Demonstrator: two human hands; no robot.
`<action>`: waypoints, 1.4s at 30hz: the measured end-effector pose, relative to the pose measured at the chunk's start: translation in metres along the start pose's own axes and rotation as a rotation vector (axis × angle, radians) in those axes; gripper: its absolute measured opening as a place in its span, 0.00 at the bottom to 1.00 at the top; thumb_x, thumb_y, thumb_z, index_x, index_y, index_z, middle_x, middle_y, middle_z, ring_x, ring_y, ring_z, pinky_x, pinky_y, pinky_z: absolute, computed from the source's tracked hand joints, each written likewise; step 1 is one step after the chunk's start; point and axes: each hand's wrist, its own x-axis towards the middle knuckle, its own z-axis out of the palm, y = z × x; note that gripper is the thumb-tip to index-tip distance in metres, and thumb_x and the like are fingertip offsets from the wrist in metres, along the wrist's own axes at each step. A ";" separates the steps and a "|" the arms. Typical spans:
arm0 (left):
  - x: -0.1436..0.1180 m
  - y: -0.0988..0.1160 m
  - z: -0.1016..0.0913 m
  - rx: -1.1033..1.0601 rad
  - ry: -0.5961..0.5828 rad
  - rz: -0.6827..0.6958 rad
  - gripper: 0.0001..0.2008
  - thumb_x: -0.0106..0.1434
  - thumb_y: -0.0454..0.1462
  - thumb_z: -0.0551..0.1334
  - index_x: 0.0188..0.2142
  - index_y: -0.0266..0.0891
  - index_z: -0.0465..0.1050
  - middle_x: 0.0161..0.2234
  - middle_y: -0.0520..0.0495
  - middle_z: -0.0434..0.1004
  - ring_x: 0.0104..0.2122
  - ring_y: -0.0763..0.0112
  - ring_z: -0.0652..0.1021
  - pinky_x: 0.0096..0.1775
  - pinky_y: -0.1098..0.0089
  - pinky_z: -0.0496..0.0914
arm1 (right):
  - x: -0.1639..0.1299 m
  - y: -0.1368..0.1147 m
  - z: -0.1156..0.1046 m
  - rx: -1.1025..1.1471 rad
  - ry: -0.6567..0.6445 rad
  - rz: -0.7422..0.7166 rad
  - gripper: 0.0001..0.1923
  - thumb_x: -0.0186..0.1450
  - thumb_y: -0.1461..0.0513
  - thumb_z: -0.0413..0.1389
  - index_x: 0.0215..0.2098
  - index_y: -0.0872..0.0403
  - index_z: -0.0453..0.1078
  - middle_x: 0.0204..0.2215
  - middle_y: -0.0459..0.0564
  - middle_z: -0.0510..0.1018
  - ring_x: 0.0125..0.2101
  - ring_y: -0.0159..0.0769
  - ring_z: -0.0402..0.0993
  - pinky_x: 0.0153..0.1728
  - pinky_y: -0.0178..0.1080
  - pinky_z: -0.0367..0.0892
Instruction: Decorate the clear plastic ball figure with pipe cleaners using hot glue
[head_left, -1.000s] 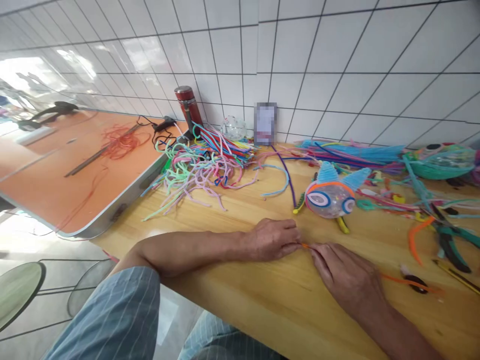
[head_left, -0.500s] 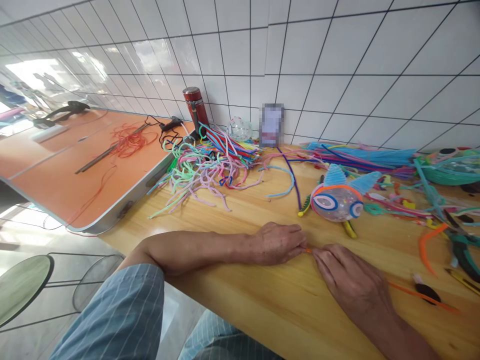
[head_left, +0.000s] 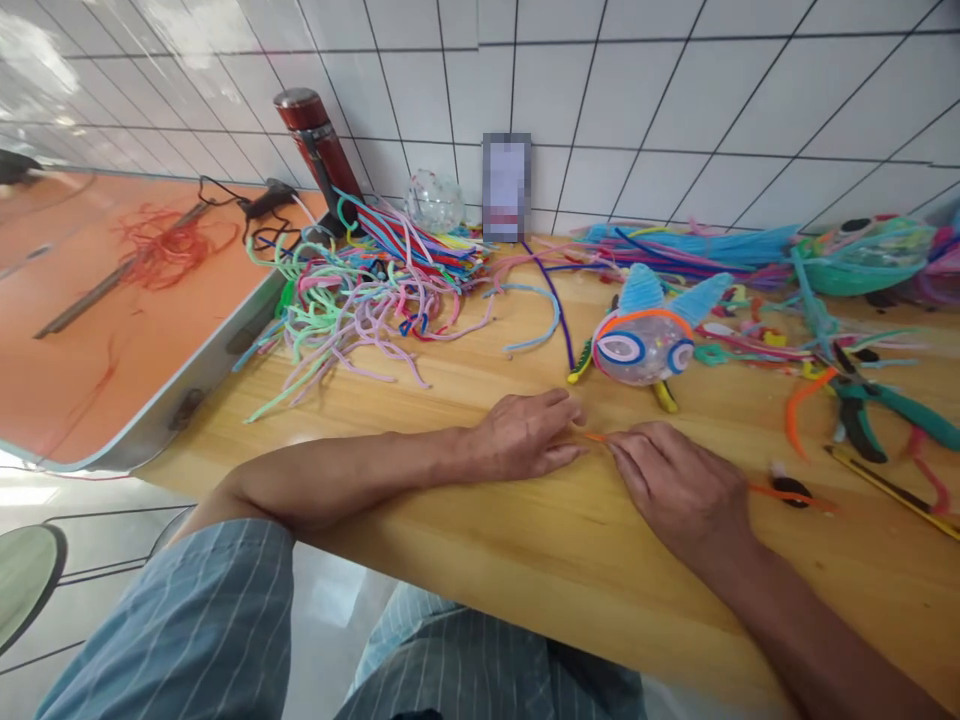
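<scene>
An orange pipe cleaner (head_left: 596,437) is pinched between the thumb and fingers of my right hand (head_left: 679,485). Its short end points at my left hand, and its long tail runs out behind my right hand over the tabletop. My left hand (head_left: 525,435) rests on the wood with thumb and forefinger apart, around the tip of the pipe cleaner; no grip on it shows. Just beyond my hands sits a clear round fish-like figure (head_left: 643,350) with blue fuzzy fins, an orange band and ringed eyes.
Bundled pipe cleaners (head_left: 360,300) spread at the left, and more (head_left: 690,245) lie along the wall. Green-handled pliers (head_left: 862,425) and a yellow pencil (head_left: 892,490) lie at right. A red flask (head_left: 319,155) and a phone (head_left: 506,190) stand at the back. An orange board (head_left: 112,330) adjoins on the left.
My left thumb and forefinger have parted from their pinch at the pipe cleaner's end. My right hand keeps its hold. The view has shifted to the right and down.
</scene>
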 end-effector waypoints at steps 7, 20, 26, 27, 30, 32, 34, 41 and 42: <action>0.001 0.000 0.002 0.041 -0.056 0.067 0.09 0.78 0.40 0.57 0.46 0.40 0.74 0.42 0.47 0.78 0.42 0.67 0.82 0.37 0.70 0.71 | -0.001 -0.006 0.001 0.032 -0.048 -0.028 0.08 0.74 0.66 0.59 0.36 0.55 0.75 0.31 0.47 0.79 0.30 0.31 0.72 0.36 0.39 0.63; 0.001 0.003 -0.001 -0.074 -0.114 0.037 0.09 0.78 0.38 0.56 0.46 0.40 0.74 0.43 0.46 0.79 0.44 0.65 0.81 0.42 0.69 0.73 | 0.002 -0.007 0.001 0.056 -0.051 -0.016 0.09 0.74 0.66 0.58 0.35 0.52 0.75 0.33 0.47 0.81 0.33 0.31 0.75 0.39 0.36 0.67; 0.003 0.001 -0.001 -0.203 -0.084 0.022 0.08 0.76 0.35 0.56 0.44 0.39 0.74 0.42 0.46 0.79 0.45 0.66 0.80 0.47 0.70 0.72 | -0.001 -0.005 0.001 0.091 -0.053 0.022 0.06 0.73 0.68 0.59 0.41 0.53 0.77 0.36 0.48 0.82 0.36 0.32 0.78 0.40 0.37 0.70; 0.004 0.002 -0.002 -0.222 -0.077 0.017 0.08 0.76 0.35 0.56 0.43 0.39 0.74 0.42 0.45 0.79 0.44 0.66 0.80 0.47 0.70 0.72 | -0.001 -0.005 0.001 0.095 -0.041 0.023 0.05 0.73 0.68 0.59 0.41 0.53 0.77 0.36 0.48 0.82 0.36 0.33 0.78 0.40 0.37 0.70; 0.005 0.003 -0.003 -0.291 -0.042 0.002 0.08 0.76 0.36 0.57 0.41 0.38 0.74 0.40 0.46 0.79 0.42 0.67 0.79 0.46 0.70 0.72 | 0.001 -0.003 0.000 0.084 -0.002 0.017 0.04 0.73 0.67 0.60 0.41 0.54 0.76 0.34 0.48 0.82 0.34 0.32 0.78 0.40 0.36 0.69; 0.005 0.003 -0.003 -0.340 -0.016 -0.012 0.08 0.76 0.37 0.58 0.40 0.38 0.74 0.38 0.46 0.79 0.40 0.68 0.78 0.45 0.70 0.72 | 0.001 -0.002 0.001 0.076 0.014 0.019 0.04 0.73 0.67 0.60 0.41 0.53 0.76 0.34 0.47 0.82 0.34 0.31 0.78 0.40 0.36 0.69; 0.005 0.002 -0.003 -0.392 0.009 -0.026 0.08 0.75 0.37 0.59 0.40 0.37 0.74 0.37 0.47 0.78 0.38 0.69 0.77 0.44 0.71 0.71 | 0.000 0.000 0.002 0.076 0.025 0.025 0.04 0.73 0.67 0.61 0.41 0.53 0.76 0.34 0.47 0.82 0.34 0.31 0.79 0.40 0.35 0.70; 0.008 0.000 0.003 -0.553 0.089 -0.116 0.06 0.73 0.37 0.64 0.38 0.36 0.75 0.34 0.51 0.76 0.33 0.74 0.74 0.38 0.74 0.68 | -0.003 0.008 0.000 0.093 0.064 0.029 0.05 0.72 0.68 0.60 0.44 0.53 0.76 0.36 0.49 0.83 0.37 0.33 0.80 0.43 0.36 0.71; 0.008 0.000 0.003 -0.554 0.093 -0.118 0.06 0.73 0.37 0.64 0.39 0.36 0.75 0.34 0.51 0.76 0.33 0.74 0.73 0.38 0.74 0.68 | -0.003 0.009 0.000 0.090 0.069 0.031 0.05 0.73 0.67 0.60 0.45 0.53 0.76 0.36 0.49 0.83 0.37 0.34 0.80 0.43 0.37 0.71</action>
